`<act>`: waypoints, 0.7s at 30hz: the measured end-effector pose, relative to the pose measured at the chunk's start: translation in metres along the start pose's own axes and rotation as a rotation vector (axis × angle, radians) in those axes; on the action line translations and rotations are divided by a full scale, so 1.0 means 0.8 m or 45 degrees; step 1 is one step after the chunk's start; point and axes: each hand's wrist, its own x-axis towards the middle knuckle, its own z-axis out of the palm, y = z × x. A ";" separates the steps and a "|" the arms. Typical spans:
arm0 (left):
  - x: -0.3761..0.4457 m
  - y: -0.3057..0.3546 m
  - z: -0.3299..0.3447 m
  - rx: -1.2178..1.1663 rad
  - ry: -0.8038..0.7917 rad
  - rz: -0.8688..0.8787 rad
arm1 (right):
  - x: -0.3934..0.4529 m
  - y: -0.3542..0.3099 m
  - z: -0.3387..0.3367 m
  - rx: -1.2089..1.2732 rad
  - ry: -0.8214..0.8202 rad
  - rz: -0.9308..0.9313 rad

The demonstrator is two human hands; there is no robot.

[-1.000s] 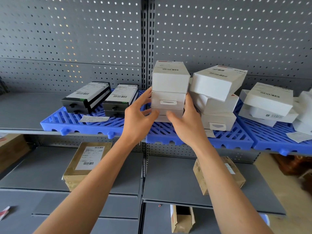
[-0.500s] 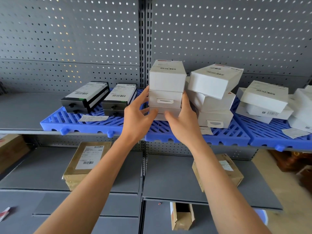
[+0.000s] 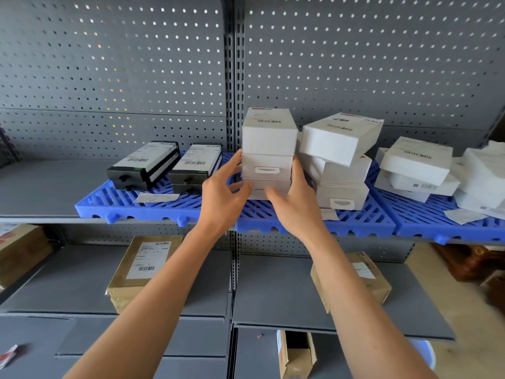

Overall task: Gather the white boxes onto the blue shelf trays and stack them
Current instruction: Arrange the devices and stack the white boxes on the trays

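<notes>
Both hands around a three-high stack of white boxes on the blue shelf trays.

Left hand (image 3: pixel 222 195) cupping the stack (image 3: pixel 268 154) from 9 o'clock, fingers up along the middle box, thumb hooked at the bottom box's front. Right hand (image 3: pixel 296 202) doing the same from 3 o'clock, fingers curled on the stack's right side. Sitting on the middle blue tray (image 3: pixel 300 217), right by its left edge. Messier pile of white boxes (image 3: pixel 337 160) just beside at 3 o'clock, top one tilted; more white boxes (image 3: pixel 415 166) further out on the right tray (image 3: pixel 437 222). Black boxes (image 3: pixel 166 166) on the left tray (image 3: pixel 131 207) at 9 o'clock. Brown parcels (image 3: pixel 142 269) on the grey shelf below, 6 to 7 o'clock.
</notes>
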 end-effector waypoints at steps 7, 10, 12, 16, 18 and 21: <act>-0.020 0.016 -0.008 0.141 -0.032 0.020 | -0.020 -0.012 -0.009 -0.118 -0.011 0.023; -0.028 0.024 -0.018 0.185 -0.075 -0.005 | -0.033 -0.027 -0.015 -0.131 -0.024 0.065; -0.033 0.028 -0.026 0.194 -0.086 -0.028 | -0.044 -0.041 -0.020 -0.177 -0.030 0.099; -0.048 0.034 -0.036 0.193 -0.074 -0.013 | -0.062 -0.047 -0.028 -0.232 -0.025 0.079; -0.058 0.043 -0.036 0.190 -0.082 0.011 | -0.074 -0.047 -0.036 -0.219 0.006 0.106; -0.071 0.059 -0.030 0.165 -0.105 0.029 | -0.089 -0.045 -0.053 -0.259 0.050 0.133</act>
